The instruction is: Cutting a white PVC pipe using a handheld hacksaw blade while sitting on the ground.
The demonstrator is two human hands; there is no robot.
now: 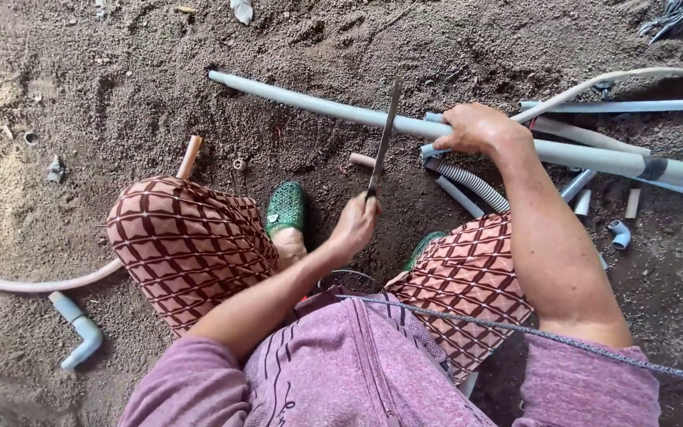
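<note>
Looking down from a crouching person's head: purple shirt and patterned knees fill the foreground, with green shoes (287, 207) on the dirt ground (120, 103). Between the knees, the left hand (353, 225) is closed around the lower end of a thin saw blade (383, 138), which rises up and slightly right, away from the body, to cross a long grey pipe (318, 104). The right hand (476, 128) is clamped over that pipe just right of the blade, apparently pinning it steady. The pipe lies on the ground, its long axis running from upper left to lower right. Beyond it lie pipe offcuts (632, 202) and a ribbed hose (472, 182).
</note>
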